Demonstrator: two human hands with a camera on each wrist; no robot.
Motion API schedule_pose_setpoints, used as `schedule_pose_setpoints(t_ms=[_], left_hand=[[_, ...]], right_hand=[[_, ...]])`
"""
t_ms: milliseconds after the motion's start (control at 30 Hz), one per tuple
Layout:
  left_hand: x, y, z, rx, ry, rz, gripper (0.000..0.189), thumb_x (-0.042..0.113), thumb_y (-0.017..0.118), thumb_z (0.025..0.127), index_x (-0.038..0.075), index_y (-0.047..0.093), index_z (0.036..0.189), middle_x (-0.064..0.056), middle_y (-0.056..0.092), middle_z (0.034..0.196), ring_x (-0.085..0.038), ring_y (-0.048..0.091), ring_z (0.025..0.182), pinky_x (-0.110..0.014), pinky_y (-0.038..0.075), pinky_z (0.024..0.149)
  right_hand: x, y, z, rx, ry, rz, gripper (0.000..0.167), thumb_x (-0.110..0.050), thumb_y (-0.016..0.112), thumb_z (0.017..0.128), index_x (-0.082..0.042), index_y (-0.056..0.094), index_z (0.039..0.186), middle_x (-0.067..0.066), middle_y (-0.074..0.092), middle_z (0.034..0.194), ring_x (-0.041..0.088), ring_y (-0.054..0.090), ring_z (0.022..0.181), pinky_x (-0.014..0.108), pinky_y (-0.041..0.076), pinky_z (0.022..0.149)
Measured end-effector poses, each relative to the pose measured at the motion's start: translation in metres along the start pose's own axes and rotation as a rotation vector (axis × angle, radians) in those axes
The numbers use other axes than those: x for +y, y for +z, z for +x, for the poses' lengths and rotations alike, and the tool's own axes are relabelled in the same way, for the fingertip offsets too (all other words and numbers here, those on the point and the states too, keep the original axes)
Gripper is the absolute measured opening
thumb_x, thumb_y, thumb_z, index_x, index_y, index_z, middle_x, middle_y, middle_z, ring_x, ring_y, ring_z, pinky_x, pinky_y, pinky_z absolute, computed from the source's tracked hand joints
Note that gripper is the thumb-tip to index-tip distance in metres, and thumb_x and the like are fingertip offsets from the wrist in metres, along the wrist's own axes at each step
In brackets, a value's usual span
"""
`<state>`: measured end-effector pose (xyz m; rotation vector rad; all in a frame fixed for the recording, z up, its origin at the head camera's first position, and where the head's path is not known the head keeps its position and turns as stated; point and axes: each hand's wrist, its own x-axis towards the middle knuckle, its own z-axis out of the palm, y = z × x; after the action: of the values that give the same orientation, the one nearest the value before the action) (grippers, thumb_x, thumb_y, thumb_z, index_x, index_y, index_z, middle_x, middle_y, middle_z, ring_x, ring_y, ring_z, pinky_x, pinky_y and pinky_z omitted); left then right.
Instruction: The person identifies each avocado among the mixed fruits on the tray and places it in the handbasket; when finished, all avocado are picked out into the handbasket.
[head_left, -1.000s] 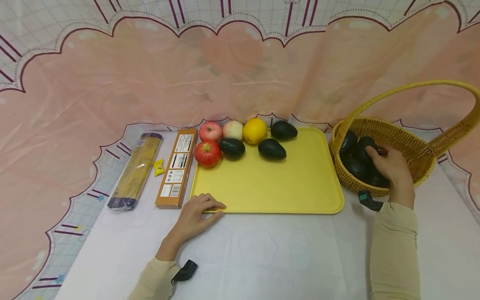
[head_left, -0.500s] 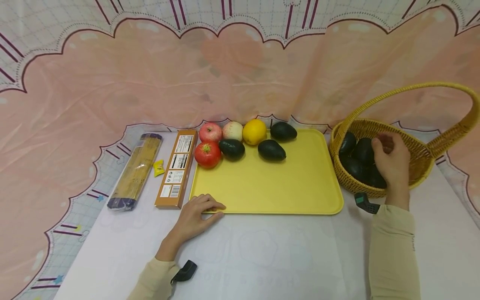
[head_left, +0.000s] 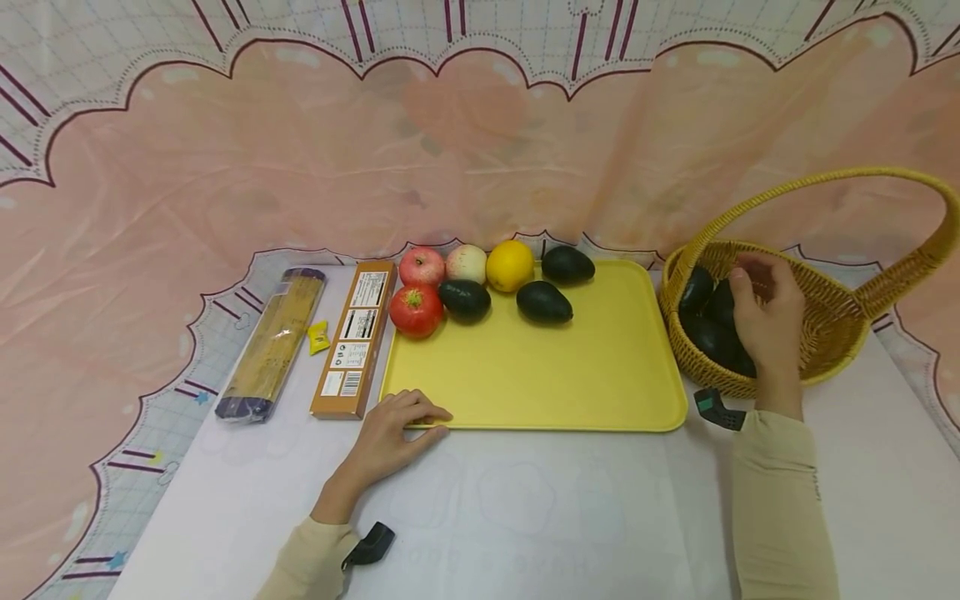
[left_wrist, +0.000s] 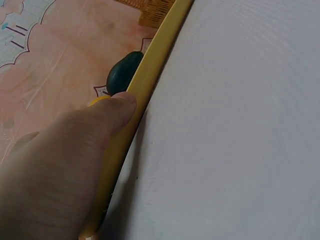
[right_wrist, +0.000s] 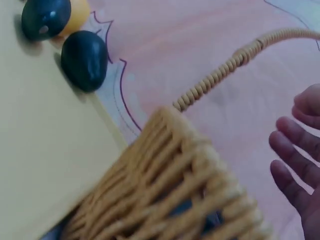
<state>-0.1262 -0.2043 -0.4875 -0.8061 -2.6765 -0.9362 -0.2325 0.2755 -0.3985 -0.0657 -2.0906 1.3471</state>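
On the right stands a wicker basket (head_left: pixel 836 321) with several dark green avocados (head_left: pixel 708 337) in its left side. My right hand (head_left: pixel 772 312) is over the basket, hiding part of its inside. In the right wrist view, the loosely bent fingers (right_wrist: pixel 295 145) have nothing between them. A yellow tray (head_left: pixel 555 375) lies in the middle, and my left hand (head_left: pixel 393 429) rests on its near left corner. The left thumb (left_wrist: pixel 120 107) touches the tray's rim. Toward the tray's back are two separate avocados (head_left: pixel 544 302) and another avocado (head_left: pixel 465 300) beside a pomegranate (head_left: pixel 416 311).
An apple (head_left: pixel 422 267), a pale round fruit (head_left: pixel 467 263) and a yellow orange-like fruit (head_left: pixel 511 266) line the tray's back edge. Left of the tray lie a long brown box (head_left: pixel 354 342), a small yellow packet (head_left: pixel 318 337) and a bag of noodles (head_left: pixel 273 342). The basket's tall handle (head_left: pixel 825 173) arches above it.
My right hand has come off an avocado in the basket, risen and shifted left over the other avocados. The left hand has stayed on the tray.
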Motion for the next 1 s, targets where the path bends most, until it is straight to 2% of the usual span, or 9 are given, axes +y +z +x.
schedule_pose_setpoints(t_ms=[67, 167, 300, 400, 667, 1000], left_hand=[[0.0, 0.0, 0.0, -0.001, -0.002, -0.003, 0.015, 0.032, 0.072, 0.083, 0.031, 0.071, 0.098, 0.015, 0.061, 0.087, -0.001, 0.052, 0.08, -0.022, 0.041, 0.069], [0.0, 0.0, 0.0, -0.001, -0.004, -0.006, 0.015, 0.032, 0.072, 0.083, 0.03, 0.071, 0.098, 0.015, 0.061, 0.087, -0.002, 0.052, 0.08, -0.022, 0.041, 0.069], [0.001, -0.001, 0.0, -0.001, -0.005, -0.006, 0.016, 0.032, 0.072, 0.083, 0.03, 0.071, 0.098, 0.015, 0.061, 0.086, -0.002, 0.052, 0.079, -0.022, 0.041, 0.069], [0.002, -0.001, 0.001, 0.002, 0.003, -0.002, 0.016, 0.031, 0.073, 0.082, 0.029, 0.071, 0.098, 0.015, 0.061, 0.086, -0.002, 0.051, 0.079, -0.021, 0.041, 0.068], [0.002, -0.001, 0.001, -0.001, 0.0, -0.004, 0.016, 0.031, 0.073, 0.082, 0.029, 0.071, 0.098, 0.015, 0.061, 0.086, -0.002, 0.052, 0.079, -0.021, 0.041, 0.069], [0.002, 0.0, 0.001, 0.006, -0.002, 0.001, 0.015, 0.031, 0.073, 0.082, 0.029, 0.071, 0.097, 0.015, 0.061, 0.086, -0.002, 0.051, 0.078, -0.021, 0.04, 0.068]], right_hand=[[-0.004, 0.002, -0.001, 0.023, -0.034, 0.05, 0.025, -0.014, 0.059, 0.091, -0.003, 0.063, 0.114, -0.02, 0.058, 0.095, -0.006, 0.055, 0.087, 0.014, 0.04, 0.08], [-0.013, 0.007, -0.004, 0.039, -0.129, 0.164, 0.024, -0.009, 0.059, 0.09, 0.004, 0.062, 0.11, -0.015, 0.06, 0.094, -0.003, 0.057, 0.085, 0.016, 0.042, 0.079], [-0.031, 0.014, -0.01, 0.014, -0.257, 0.309, 0.026, -0.005, 0.057, 0.09, 0.015, 0.058, 0.107, -0.006, 0.062, 0.093, 0.005, 0.059, 0.084, 0.019, 0.045, 0.078], [-0.04, 0.018, -0.014, -0.008, -0.3, 0.37, 0.027, -0.004, 0.056, 0.089, 0.018, 0.056, 0.104, -0.002, 0.063, 0.092, 0.009, 0.06, 0.082, 0.02, 0.046, 0.077], [-0.05, 0.027, -0.02, -0.072, -0.339, 0.383, 0.026, 0.001, 0.054, 0.088, 0.024, 0.052, 0.1, 0.002, 0.063, 0.091, 0.012, 0.06, 0.081, 0.019, 0.046, 0.076], [-0.058, 0.044, -0.028, -0.183, -0.368, 0.312, 0.017, 0.006, 0.054, 0.088, 0.02, 0.055, 0.098, -0.008, 0.063, 0.092, 0.002, 0.059, 0.078, 0.013, 0.046, 0.074]])
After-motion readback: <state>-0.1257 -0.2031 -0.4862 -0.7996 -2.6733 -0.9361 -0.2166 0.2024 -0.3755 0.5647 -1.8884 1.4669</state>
